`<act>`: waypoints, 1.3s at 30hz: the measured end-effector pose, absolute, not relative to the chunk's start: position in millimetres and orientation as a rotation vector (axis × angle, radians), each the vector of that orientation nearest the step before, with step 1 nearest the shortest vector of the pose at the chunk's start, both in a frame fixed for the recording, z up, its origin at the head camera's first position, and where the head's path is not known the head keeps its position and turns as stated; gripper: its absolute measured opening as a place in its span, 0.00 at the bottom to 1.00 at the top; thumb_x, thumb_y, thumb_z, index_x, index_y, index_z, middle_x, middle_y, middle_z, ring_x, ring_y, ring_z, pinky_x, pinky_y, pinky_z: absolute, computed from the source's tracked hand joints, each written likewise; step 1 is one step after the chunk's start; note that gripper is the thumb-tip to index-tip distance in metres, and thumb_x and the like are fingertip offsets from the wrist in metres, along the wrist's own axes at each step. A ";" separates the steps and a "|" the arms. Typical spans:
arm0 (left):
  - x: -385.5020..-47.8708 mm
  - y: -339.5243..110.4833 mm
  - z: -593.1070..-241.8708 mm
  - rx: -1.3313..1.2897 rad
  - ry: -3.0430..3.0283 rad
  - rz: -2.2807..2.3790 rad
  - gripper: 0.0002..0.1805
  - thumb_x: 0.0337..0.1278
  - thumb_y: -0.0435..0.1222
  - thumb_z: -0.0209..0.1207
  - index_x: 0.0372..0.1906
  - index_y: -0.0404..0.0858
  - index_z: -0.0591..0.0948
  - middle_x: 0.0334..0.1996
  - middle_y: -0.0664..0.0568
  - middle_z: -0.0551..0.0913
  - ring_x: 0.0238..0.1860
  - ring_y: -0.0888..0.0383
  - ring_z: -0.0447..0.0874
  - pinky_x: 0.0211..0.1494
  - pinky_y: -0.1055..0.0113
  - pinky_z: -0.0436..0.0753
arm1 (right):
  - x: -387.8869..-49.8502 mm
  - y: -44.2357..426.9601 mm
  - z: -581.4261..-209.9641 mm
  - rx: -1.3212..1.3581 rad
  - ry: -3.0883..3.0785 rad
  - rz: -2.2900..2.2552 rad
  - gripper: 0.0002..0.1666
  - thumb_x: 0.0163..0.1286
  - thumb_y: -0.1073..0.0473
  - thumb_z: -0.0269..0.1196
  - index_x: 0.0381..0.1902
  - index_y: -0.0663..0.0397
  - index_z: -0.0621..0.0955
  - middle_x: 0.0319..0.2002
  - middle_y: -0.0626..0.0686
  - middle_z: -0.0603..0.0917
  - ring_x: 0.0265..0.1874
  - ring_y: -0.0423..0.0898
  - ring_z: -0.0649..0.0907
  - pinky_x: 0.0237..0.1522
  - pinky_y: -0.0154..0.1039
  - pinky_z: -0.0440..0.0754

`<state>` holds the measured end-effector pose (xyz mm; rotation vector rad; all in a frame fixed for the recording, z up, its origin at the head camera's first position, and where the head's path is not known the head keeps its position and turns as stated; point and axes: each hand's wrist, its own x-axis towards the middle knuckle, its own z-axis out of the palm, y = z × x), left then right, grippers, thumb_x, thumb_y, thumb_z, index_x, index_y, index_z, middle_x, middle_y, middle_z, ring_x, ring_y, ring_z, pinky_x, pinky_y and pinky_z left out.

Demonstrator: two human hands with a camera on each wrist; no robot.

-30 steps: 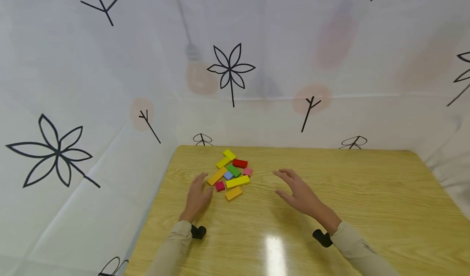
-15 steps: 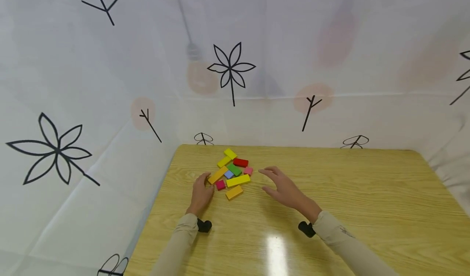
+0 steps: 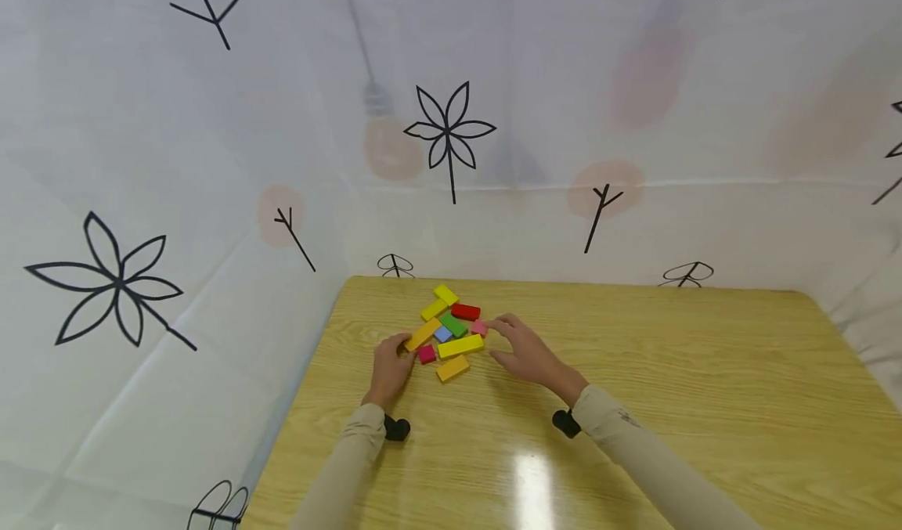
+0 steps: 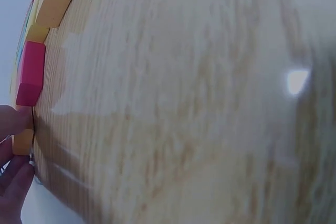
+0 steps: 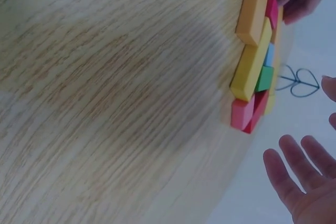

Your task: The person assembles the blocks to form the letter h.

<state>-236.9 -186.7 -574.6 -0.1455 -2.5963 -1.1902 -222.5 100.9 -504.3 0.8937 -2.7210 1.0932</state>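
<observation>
In the head view my left hand (image 3: 391, 369) is at the left end of a long orange block (image 3: 423, 334), which it pinches between thumb and fingers. The left wrist view has that block's orange end (image 4: 22, 142) between them. A crimson cube (image 3: 427, 354) lies beside the thumb. My right hand (image 3: 528, 351) is right of the pile with fingers extended, fingertips close to a pink cube (image 3: 479, 328); whether they touch it cannot be told. Between the hands lie a long yellow block (image 3: 461, 347), a blue cube (image 3: 442, 334) and a green block (image 3: 454, 326).
A red block (image 3: 466, 311) and two yellow blocks, one the farthest block (image 3: 446, 294), lie at the back of the pile. A shorter orange block (image 3: 453, 369) lies nearest me. The wooden table (image 3: 634, 373) meets a patterned white cloth (image 3: 521, 232) at the back and left.
My right hand has moved left, from well apart to the pile's right edge. The left hand has shifted slightly and closed in on the orange block's end. The blocks keep their arrangement.
</observation>
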 end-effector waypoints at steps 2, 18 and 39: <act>-234.3 -186.4 -573.0 -0.151 -2.560 -1.207 0.15 0.51 0.25 0.65 0.47 0.28 0.82 0.44 0.40 0.83 0.46 0.44 0.79 0.51 0.51 0.77 | -225.8 97.6 -505.9 0.893 -2.739 1.119 0.29 0.64 0.62 0.65 0.63 0.58 0.72 0.53 0.60 0.73 0.47 0.59 0.78 0.47 0.51 0.79; -200.9 -202.1 -562.5 -0.155 -2.292 -1.373 0.13 0.49 0.24 0.65 0.43 0.26 0.83 0.42 0.40 0.83 0.44 0.45 0.82 0.45 0.58 0.83 | -242.3 83.8 -520.2 0.882 -2.808 1.241 0.28 0.63 0.66 0.64 0.61 0.62 0.73 0.53 0.64 0.72 0.46 0.60 0.76 0.46 0.51 0.78; -115.3 -209.8 -555.4 -0.050 -2.145 -1.403 0.17 0.42 0.19 0.67 0.43 0.24 0.83 0.41 0.35 0.83 0.42 0.39 0.82 0.42 0.54 0.82 | -263.3 61.7 -536.4 0.933 -2.862 1.063 0.27 0.58 0.69 0.65 0.58 0.62 0.76 0.49 0.60 0.73 0.43 0.53 0.73 0.46 0.47 0.77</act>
